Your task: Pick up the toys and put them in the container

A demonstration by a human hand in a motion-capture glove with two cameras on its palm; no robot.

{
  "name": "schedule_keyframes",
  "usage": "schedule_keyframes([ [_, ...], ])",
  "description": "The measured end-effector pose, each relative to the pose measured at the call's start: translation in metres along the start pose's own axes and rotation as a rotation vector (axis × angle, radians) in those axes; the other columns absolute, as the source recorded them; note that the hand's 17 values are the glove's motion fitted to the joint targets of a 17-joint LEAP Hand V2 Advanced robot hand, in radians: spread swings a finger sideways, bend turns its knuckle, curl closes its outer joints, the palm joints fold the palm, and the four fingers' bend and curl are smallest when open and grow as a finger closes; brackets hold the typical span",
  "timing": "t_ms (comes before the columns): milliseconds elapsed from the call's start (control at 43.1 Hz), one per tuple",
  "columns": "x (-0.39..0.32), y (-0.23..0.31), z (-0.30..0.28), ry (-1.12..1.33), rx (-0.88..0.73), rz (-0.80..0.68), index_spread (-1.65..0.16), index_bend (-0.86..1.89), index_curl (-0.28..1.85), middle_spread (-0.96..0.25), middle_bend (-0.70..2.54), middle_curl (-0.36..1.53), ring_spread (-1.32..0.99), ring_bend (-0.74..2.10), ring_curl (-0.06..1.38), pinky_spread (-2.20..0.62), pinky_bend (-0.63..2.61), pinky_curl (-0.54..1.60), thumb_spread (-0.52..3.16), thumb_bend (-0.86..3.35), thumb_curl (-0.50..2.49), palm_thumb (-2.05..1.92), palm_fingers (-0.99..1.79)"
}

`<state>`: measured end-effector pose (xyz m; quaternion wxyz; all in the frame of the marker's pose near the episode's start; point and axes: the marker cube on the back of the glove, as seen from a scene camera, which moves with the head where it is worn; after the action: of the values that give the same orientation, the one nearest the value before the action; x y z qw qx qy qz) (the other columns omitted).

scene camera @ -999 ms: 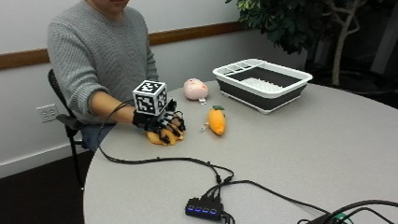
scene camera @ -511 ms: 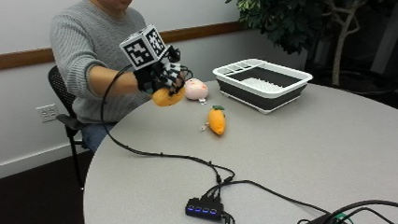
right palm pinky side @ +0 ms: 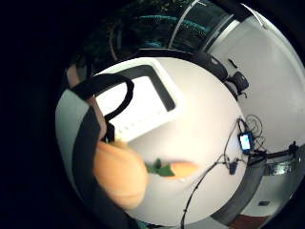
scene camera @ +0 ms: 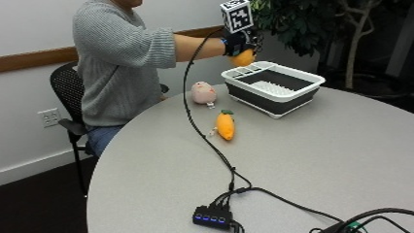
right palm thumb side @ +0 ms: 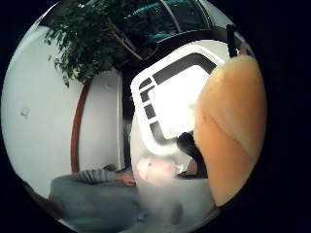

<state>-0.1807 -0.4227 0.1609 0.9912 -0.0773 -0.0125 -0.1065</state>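
Observation:
My gloved right hand [scene camera: 239,44] is raised above the near-left end of the white and dark container [scene camera: 274,89], its fingers curled round an orange plush toy [scene camera: 242,58]. That toy bulks large in both palm views [right palm thumb side: 233,131] [right palm pinky side: 119,174]. On the table lie a carrot toy [scene camera: 225,125], also seen from the palm [right palm pinky side: 174,168], and a pink plush pig [scene camera: 203,92] [right palm thumb side: 154,170] near the container's left end. The container's ribbed white floor [right palm pinky side: 138,109] shows nothing inside.
A black cable [scene camera: 200,131] trails from the hand across the round grey table [scene camera: 336,160] to a USB hub [scene camera: 212,216] at the front edge. A potted tree [scene camera: 304,24] stands behind the container. The person sits on a black chair [scene camera: 68,97].
The hand lifted the orange toy off the table and carried it up and right, past the pig, to above the container's end. The carrot and pig have not moved.

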Motion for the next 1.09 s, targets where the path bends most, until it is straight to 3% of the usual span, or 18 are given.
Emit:
schedule_keyframes([
  [139, -0.008, -0.020, 0.004, -0.024, -0.003, 0.010, -0.41, 0.79, 0.83, -0.17, 0.90, 0.69, -0.51, 1.08, 0.58, -0.38, 0.99, 0.48, 0.49, 0.18, 0.93, 0.56, 0.85],
  [232, -0.006, -0.021, 0.015, -0.029, -0.060, 0.092, -0.41, 0.76, 0.85, -0.18, 0.85, 0.69, -0.51, 1.06, 0.58, -0.38, 1.01, 0.49, 0.49, 0.16, 0.95, 0.53, 0.72],
  [302, 0.000, -0.015, 0.030, -0.082, -0.194, 0.199, -0.39, 0.48, 0.83, -0.20, 0.64, 0.64, -0.47, 1.04, 0.60, -0.33, 1.14, 0.54, 0.67, 0.13, 0.94, 0.43, 0.09],
  [325, 0.002, -0.012, 0.034, -0.104, -0.231, 0.222, -0.37, 0.38, 0.80, -0.18, 0.45, 0.59, -0.42, 0.91, 0.58, -0.28, 1.22, 0.58, 0.78, 0.06, 0.89, 0.31, -0.37],
  [395, 0.007, -0.005, 0.041, -0.143, -0.276, 0.234, -0.35, 0.14, 0.68, -0.14, 0.30, 0.52, -0.29, 0.60, 0.49, -0.17, 1.16, 0.52, 0.93, -0.06, 0.78, 0.13, -0.68],
  [581, 0.012, 0.010, 0.037, -0.145, -0.279, 0.183, -0.31, 0.04, 0.44, -0.11, 0.10, 0.40, -0.16, 0.28, 0.34, -0.05, 0.96, 0.42, 1.13, -0.03, 0.63, 0.00, -0.45],
  [883, -0.012, 0.036, 0.026, -0.149, -0.236, 0.066, -0.28, 0.08, 0.31, -0.11, 0.10, 0.31, -0.10, 0.19, 0.32, 0.01, 0.83, 0.37, 1.28, -0.02, 0.49, -0.01, -0.30],
  [1092, -0.059, 0.116, 0.013, -0.199, -0.283, -0.112, -0.28, 0.13, 0.28, -0.11, 0.11, 0.28, -0.09, 0.19, 0.31, 0.03, 0.79, 0.35, 1.31, -0.02, 0.44, -0.01, -0.20],
])
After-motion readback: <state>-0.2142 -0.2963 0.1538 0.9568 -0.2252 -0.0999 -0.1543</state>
